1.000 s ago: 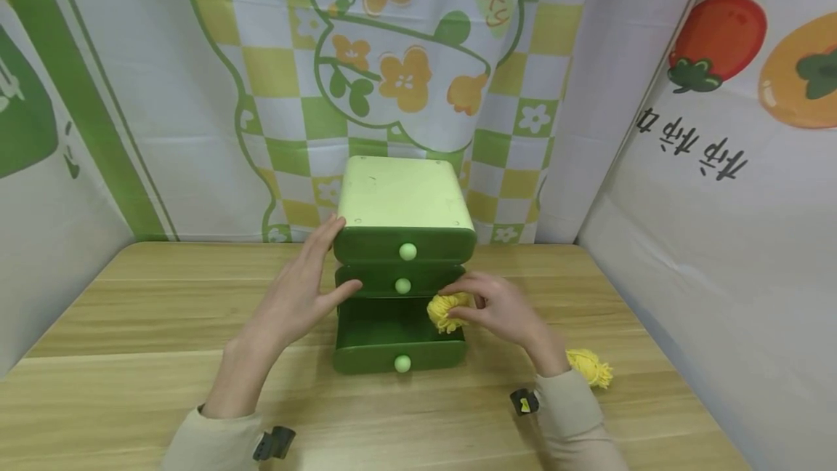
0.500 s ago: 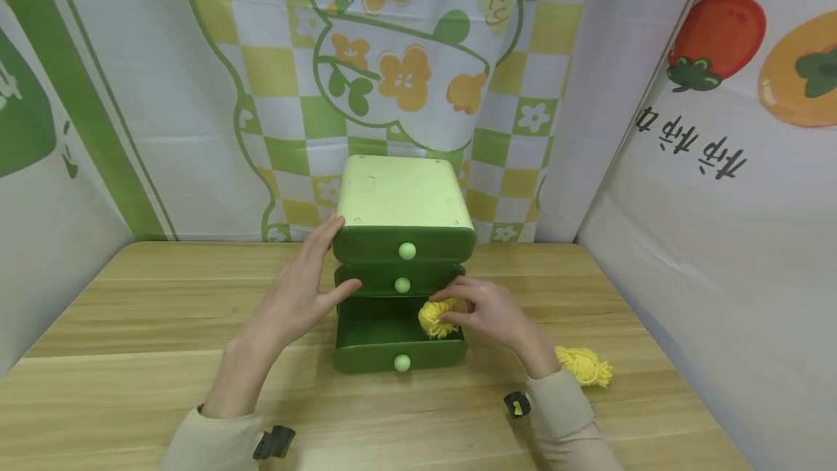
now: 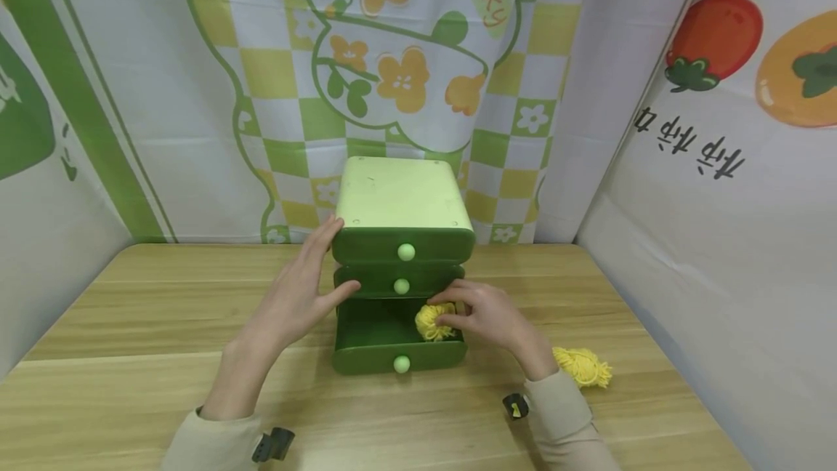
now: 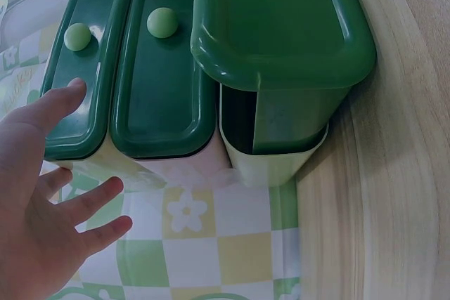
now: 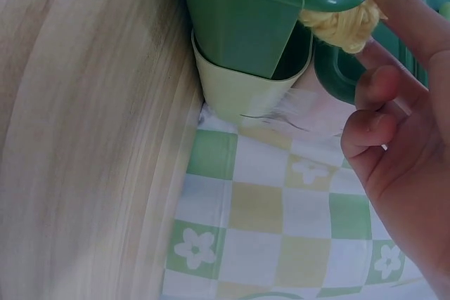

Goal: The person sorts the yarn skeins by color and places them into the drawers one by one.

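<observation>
A small green drawer cabinet point(image 3: 405, 191) stands on the table with its bottom drawer point(image 3: 366, 359) pulled out. My right hand point(image 3: 493, 318) pinches a skein of yellow yarn point(image 3: 431, 322) between thumb and fingers, at the right side of that drawer's opening. The right wrist view shows the yarn point(image 5: 344, 27) at the drawer's edge, partly hidden by the drawer. With fingers spread, my left hand point(image 3: 290, 300) rests against the cabinet's left side, the thumb in front of the middle drawer. In the left wrist view the left hand point(image 4: 49, 194) has straight fingers beside the upper drawers.
A second skein of yellow yarn point(image 3: 583, 367) lies on the wooden table point(image 3: 418, 420), by the right wrist. Patterned cloth point(image 3: 275, 93) hangs behind the cabinet, and a printed white sheet point(image 3: 706, 238) borders the table on the right.
My right hand has moved a little left and down, bringing the yarn further into the bottom drawer's opening. The left hand has stayed in place on the cabinet.
</observation>
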The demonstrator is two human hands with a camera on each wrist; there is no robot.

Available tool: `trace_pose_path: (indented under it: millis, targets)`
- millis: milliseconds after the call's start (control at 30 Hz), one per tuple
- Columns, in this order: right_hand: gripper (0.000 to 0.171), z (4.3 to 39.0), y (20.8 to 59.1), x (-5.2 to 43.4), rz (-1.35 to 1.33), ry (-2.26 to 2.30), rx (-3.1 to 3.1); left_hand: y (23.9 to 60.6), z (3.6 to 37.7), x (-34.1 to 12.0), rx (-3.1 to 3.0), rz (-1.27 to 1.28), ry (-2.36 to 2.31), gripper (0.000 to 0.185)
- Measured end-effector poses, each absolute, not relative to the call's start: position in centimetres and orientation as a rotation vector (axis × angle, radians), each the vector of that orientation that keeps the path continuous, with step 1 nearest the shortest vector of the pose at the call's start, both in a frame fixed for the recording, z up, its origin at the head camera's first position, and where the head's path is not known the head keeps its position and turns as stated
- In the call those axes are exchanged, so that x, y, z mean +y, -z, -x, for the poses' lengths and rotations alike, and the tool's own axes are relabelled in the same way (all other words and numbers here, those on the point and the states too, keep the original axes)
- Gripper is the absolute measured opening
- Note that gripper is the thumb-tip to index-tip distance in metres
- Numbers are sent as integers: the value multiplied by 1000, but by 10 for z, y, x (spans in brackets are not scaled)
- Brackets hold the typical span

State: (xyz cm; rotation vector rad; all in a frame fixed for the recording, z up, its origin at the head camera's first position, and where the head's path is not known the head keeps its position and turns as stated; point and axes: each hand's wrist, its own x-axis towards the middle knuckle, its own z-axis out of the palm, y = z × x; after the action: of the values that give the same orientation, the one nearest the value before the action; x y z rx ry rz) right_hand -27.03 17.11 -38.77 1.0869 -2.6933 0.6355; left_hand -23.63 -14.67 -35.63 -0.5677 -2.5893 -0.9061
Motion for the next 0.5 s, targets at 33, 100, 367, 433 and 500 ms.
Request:
trace_pose_path:
  millis: [33,100,367,433,500]
  targets:
    - [28,270,388,171,-1083,-629,-2694,356,236,-147,-2590,568,907,94]
    - [26,271,388,171,-1079,-624,-2698,356,236,-147,-2590,568,905,94]
    - [16,272,388,172,-1078,-618,-2705,355,235,-147,-2593,562,899,94]
    - [16,272,387,172,-1078,-617,-2705,356,236,-147,-2589,560,899,94]
    - [16,272,387,173,-1077,-615,-2707,356,236,-147,-2587,558,900,94]
